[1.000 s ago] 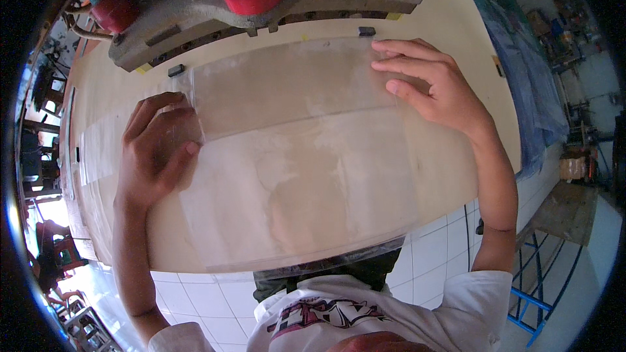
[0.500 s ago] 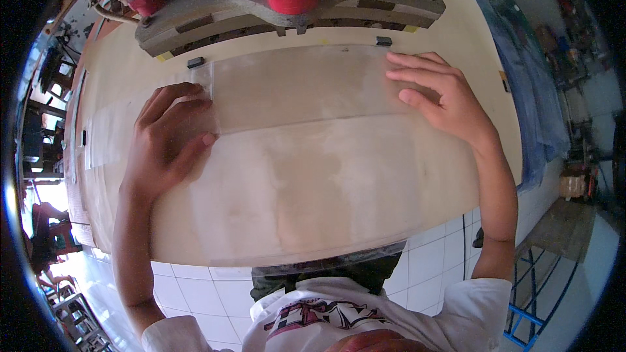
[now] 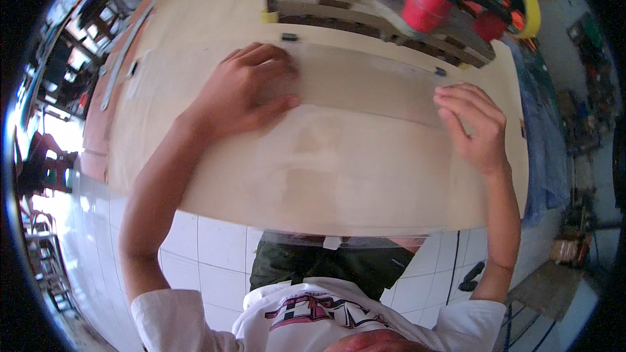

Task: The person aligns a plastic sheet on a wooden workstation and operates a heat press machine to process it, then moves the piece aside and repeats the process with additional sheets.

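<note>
Apparent alignment of a clear, rectangular plastic sheet (image 3: pixel 365 150), frame centre.
Left hand (image 3: pixel 254 91): fingers spread; right hand (image 3: pixel 475 124): fingers bunched, pinch unclear; next move likely calls for level edges.

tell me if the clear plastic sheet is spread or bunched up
Spread out: the clear plastic sheet lies flat on the table, reaching past its near edge. Whether the crosswise line is a fold, I cannot tell.
</note>
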{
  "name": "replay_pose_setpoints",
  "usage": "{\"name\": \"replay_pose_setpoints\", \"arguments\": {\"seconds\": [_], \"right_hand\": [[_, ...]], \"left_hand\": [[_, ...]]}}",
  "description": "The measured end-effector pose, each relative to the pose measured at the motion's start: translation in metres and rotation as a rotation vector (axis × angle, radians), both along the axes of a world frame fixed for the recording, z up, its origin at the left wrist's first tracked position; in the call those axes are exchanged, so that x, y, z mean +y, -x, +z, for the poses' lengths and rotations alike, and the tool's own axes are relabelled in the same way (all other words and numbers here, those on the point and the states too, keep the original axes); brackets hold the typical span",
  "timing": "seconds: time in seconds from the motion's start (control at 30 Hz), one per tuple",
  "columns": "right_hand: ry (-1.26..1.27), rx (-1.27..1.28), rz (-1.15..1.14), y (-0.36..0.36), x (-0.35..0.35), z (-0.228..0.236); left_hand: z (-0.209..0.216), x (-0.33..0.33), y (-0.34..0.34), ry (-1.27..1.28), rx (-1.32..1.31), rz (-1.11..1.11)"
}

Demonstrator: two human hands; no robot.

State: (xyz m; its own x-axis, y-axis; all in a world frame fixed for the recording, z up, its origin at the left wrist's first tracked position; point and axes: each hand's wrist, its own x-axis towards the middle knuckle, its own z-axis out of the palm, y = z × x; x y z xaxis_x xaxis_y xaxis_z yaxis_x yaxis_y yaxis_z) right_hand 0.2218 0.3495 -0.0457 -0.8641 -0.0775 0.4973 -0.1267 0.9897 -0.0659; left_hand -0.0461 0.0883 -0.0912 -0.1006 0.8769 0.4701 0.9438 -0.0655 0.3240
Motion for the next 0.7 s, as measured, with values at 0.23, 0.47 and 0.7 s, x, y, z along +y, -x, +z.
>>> {"name": "replay_pose_setpoints", "arguments": {"seconds": [0.23, 0.47, 0.7], "right_hand": [[-0.099, -0.248, 0.14, 0.067, -0.105, -0.001], [-0.16, -0.421, 0.027, 0.096, -0.13, -0.005], [-0.24, -0.402, 0.04, 0.101, -0.136, -0.008]], "left_hand": [[-0.003, -0.014, 0.006, -0.006, 0.003, -0.01], [0.015, -0.024, 0.028, 0.027, 0.061, 0.163], [0.016, -0.12, 0.115, 0.364, 0.044, 1.099]]}}
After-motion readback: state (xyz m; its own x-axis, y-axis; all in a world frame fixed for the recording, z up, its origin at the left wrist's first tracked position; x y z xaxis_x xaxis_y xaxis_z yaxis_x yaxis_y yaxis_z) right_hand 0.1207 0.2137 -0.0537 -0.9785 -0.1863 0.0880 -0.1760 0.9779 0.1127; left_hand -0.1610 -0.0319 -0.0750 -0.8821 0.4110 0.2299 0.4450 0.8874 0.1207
